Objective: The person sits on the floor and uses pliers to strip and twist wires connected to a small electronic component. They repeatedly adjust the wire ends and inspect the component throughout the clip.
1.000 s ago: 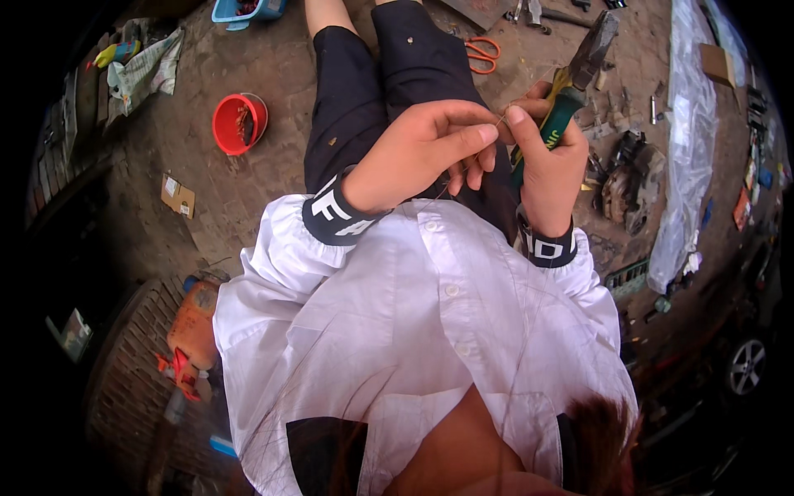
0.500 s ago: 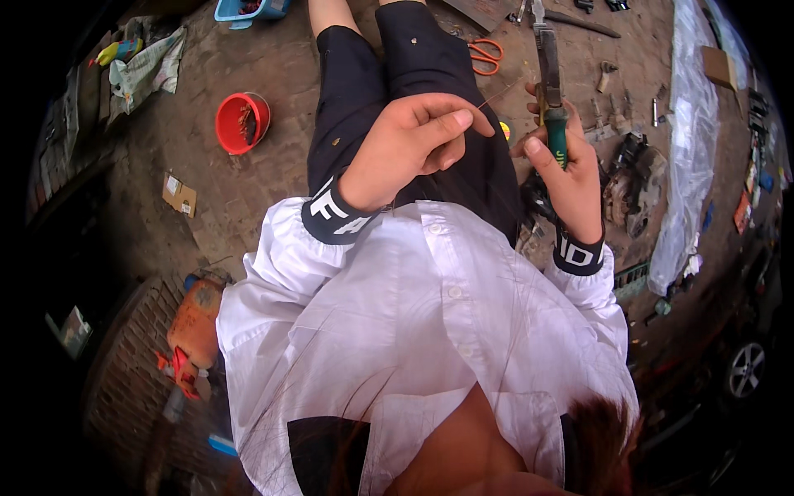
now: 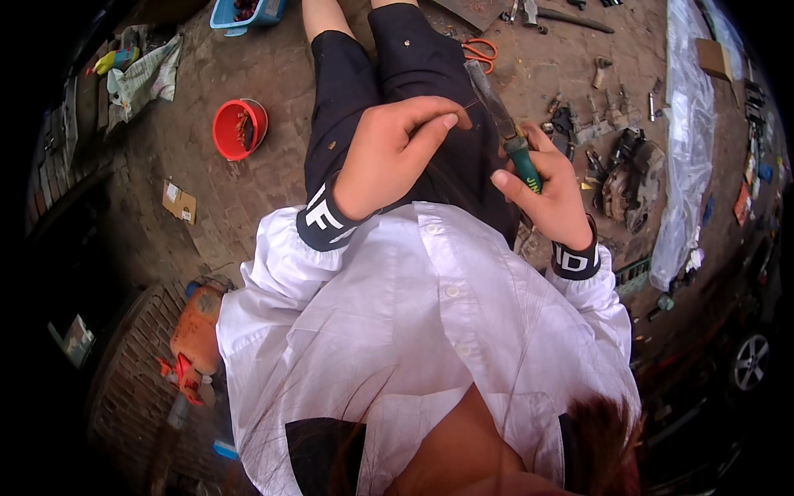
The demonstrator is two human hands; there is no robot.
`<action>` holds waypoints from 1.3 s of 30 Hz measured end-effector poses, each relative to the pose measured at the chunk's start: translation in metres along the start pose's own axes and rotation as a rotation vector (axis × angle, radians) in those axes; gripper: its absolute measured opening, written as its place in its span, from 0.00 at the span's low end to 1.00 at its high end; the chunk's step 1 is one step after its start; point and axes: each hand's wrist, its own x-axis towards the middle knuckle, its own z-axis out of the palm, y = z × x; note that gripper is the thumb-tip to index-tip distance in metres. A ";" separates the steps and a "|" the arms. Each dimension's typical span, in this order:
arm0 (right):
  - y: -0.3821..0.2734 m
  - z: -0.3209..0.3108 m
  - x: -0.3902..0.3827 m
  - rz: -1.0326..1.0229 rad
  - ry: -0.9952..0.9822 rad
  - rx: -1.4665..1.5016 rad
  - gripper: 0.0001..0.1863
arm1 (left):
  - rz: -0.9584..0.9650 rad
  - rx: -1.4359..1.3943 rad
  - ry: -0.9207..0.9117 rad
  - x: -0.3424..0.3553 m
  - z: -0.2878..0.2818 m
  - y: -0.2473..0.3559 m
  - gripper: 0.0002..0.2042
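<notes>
Over on the far left a yellow bottle [image 3: 116,60] lies by a crumpled pale sack [image 3: 142,85], and lower down a rusty orange container [image 3: 197,329] sits at the edge of things. A flat piece of cardboard [image 3: 179,203] rests on the brick floor [image 3: 260,186], with a red bucket [image 3: 224,132] farther out holding some brownish bits against one side. Past that, near the person's feet, a blue basin [image 3: 222,18] has dark reddish pieces in it. The person sits in dark trousers [image 3: 341,91] and a white shirt [image 3: 364,281], the left hand [image 3: 399,153] raised above the lap. Its grip is pinched nearly closed, thumb up against the bent index finger, and a thin wire [image 3: 474,105] shows at the fingertips, too fine for me to follow any farther. Orange-handled scissors [image 3: 495,56] lie on the floor beyond the knee. The pliers [image 3: 521,157] are in the right hand [image 3: 552,188], just apart from the left: the grip there is curled round the green handle, thumb alongside, the metal head tilted up and leftward over the thigh. Whether the jaws are parted I cannot tell. Farther right, greasy metal parts [image 3: 628,186] cluster on the floor, then come a long clear plastic sheet [image 3: 688,157], a small cardboard box [image 3: 716,61] and a spoked car wheel [image 3: 751,362].
</notes>
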 end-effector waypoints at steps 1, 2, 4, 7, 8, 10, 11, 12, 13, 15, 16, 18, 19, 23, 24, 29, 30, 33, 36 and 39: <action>0.002 -0.003 -0.001 0.001 -0.023 0.029 0.14 | 0.030 0.000 -0.002 -0.001 -0.001 0.001 0.08; 0.003 -0.005 -0.001 -0.012 -0.033 0.060 0.13 | 0.012 -0.020 -0.011 -0.001 -0.003 0.004 0.08; 0.003 -0.010 -0.002 -0.032 -0.057 0.120 0.12 | -0.025 -0.065 -0.027 -0.001 -0.005 0.010 0.08; 0.008 -0.021 -0.010 0.357 0.272 0.744 0.12 | -0.161 -0.115 0.016 -0.010 -0.024 0.006 0.08; 0.006 -0.032 0.000 0.284 0.556 0.744 0.15 | -0.201 -0.156 0.054 -0.015 -0.036 0.002 0.08; 0.044 -0.069 -0.007 0.300 0.890 0.510 0.14 | -0.266 -0.139 0.091 -0.022 -0.049 0.002 0.08; 0.035 -0.069 -0.007 0.280 0.870 0.538 0.13 | -0.199 -0.103 0.102 -0.018 -0.047 0.003 0.08; 0.026 -0.065 -0.012 0.276 0.847 0.562 0.13 | -0.148 -0.074 0.111 -0.016 -0.039 0.004 0.08; 0.023 -0.059 -0.014 0.279 0.770 0.503 0.15 | -0.095 -0.048 0.106 -0.014 -0.030 0.006 0.08; 0.008 -0.037 -0.009 0.296 0.586 0.361 0.12 | 0.100 0.104 0.139 -0.006 -0.017 0.010 0.08; -0.003 -0.026 -0.004 0.283 0.470 0.265 0.10 | 0.210 0.197 0.182 -0.005 -0.011 0.012 0.08; -0.016 -0.006 0.005 0.189 0.398 0.283 0.08 | 0.303 0.289 0.195 -0.002 -0.004 0.020 0.08; -0.016 0.001 0.008 0.153 0.384 0.341 0.09 | 0.343 0.345 0.208 -0.002 -0.003 0.025 0.09; -0.020 0.009 0.017 0.042 0.397 0.380 0.07 | 0.356 0.502 0.171 -0.004 -0.001 0.037 0.11; -0.023 0.009 0.018 0.034 0.400 0.379 0.07 | 0.362 0.517 0.176 -0.005 0.001 0.036 0.11; -0.030 0.014 0.022 0.105 0.454 0.499 0.10 | 0.397 0.577 0.186 -0.003 0.008 0.031 0.12; -0.026 0.015 0.022 0.109 0.448 0.503 0.10 | 0.379 0.540 0.168 -0.003 0.008 0.031 0.12; -0.019 0.015 0.023 0.043 0.526 0.538 0.10 | 0.321 0.374 0.118 -0.002 0.006 0.033 0.10; -0.014 0.013 0.024 -0.025 0.516 0.432 0.09 | 0.177 0.080 0.060 -0.003 0.004 0.033 0.07; -0.020 0.013 0.023 -0.034 0.485 0.386 0.09 | -0.058 -0.195 -0.003 -0.007 0.002 0.038 0.07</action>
